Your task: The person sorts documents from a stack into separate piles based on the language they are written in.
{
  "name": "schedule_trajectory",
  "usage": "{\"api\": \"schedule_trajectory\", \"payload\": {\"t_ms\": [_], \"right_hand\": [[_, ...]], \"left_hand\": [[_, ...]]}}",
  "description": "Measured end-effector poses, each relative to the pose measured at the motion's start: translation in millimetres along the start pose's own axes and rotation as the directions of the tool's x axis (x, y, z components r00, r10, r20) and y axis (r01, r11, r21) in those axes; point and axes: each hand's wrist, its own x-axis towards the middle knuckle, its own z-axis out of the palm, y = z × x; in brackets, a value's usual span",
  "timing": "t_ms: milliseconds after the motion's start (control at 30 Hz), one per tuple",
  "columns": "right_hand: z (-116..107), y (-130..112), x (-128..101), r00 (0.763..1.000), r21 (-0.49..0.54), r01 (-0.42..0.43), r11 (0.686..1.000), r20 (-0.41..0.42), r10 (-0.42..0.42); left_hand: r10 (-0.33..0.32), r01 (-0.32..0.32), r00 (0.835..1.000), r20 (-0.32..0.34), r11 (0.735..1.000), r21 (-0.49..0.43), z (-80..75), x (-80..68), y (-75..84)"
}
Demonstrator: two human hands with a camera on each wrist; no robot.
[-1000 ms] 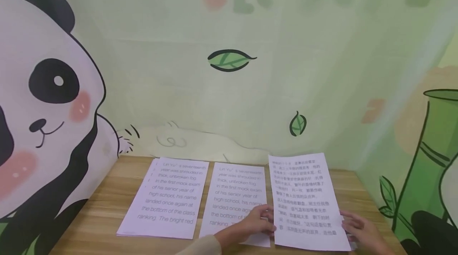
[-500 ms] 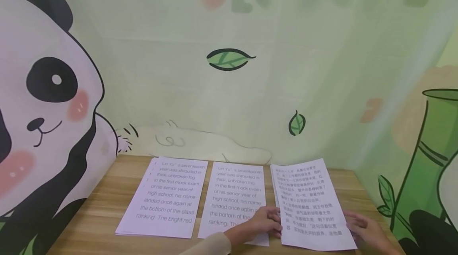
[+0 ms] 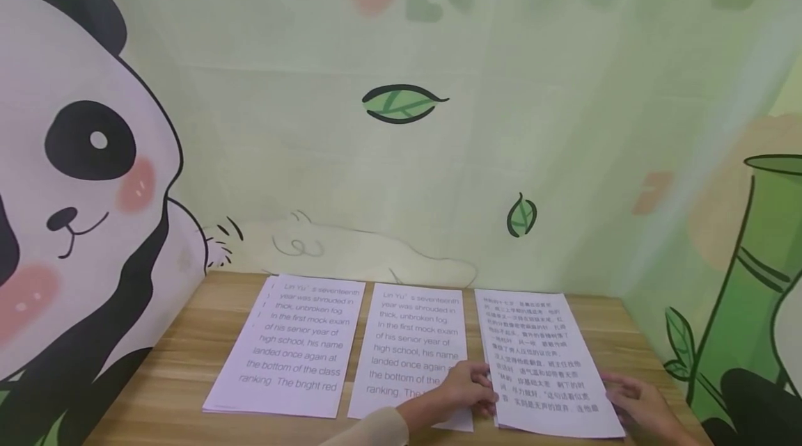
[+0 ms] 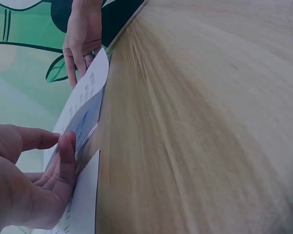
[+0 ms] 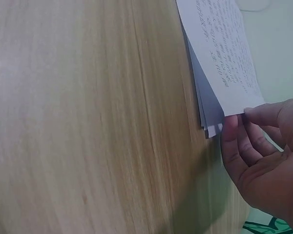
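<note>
a: holding the near corners of the chinese-text sheet [image 3: 540,360], both hands are at the front of the table. the left hand [image 3: 468,392] has its thumb on top of the paper's left edge and the other fingers curled under it, so it pinches the sheet. this shows well in the left wrist view, where the left hand [image 4: 27,180] closes on the edge of the sheet [image 4: 85,97].

b: and the right hand?

a: the right hand [image 3: 634,401] is at the near right corner. in the right wrist view the right hand [image 5: 263,156] has the thumb above and the fingers bent under the corner of the sheet [image 5: 224,53], a light pinch, not a fist.

b: where does the sheet lie?

a: it is on top of a small stack of papers [image 5: 209,119] at the right side of the wooden table [image 3: 182,355]. its near end is a little lifted from the stack, the far end is down on it.

b: what is around it?

a: just left of it lies a sheet with english text [image 3: 416,345], and the left hand covers part of its near right corner. further left is another english sheet [image 3: 294,345] on its own little stack, apart from the middle one by a narrow gap. behind the table is a green wall with a drawn leaf [image 3: 401,104], at the left a panda picture [image 3: 75,174], at the right a bamboo drawing [image 3: 752,258].
</note>
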Motion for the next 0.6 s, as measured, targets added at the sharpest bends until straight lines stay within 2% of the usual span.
{"api": "schedule_trajectory", "payload": {"t_ms": [200, 400, 600], "right_hand": [[0, 2, 5, 0.999, -0.028, -0.034, 0.999, -0.001, 0.034], [-1, 3, 3, 0.997, -0.008, -0.073, 0.997, 0.012, 0.073], [-2, 0, -1, 0.996, -0.030, -0.057, 0.998, -0.064, 0.055]], "left_hand": [[-0.002, 0.002, 1.000, 0.004, 0.997, 0.076, -3.7, -0.2, 3.5], [-0.010, 0.009, 1.000, 0.012, 0.994, 0.108, -7.4, -2.9, 6.9], [-0.012, 0.006, 0.999, 0.040, 0.990, 0.143, -15.1, -11.1, 10.4]]}}
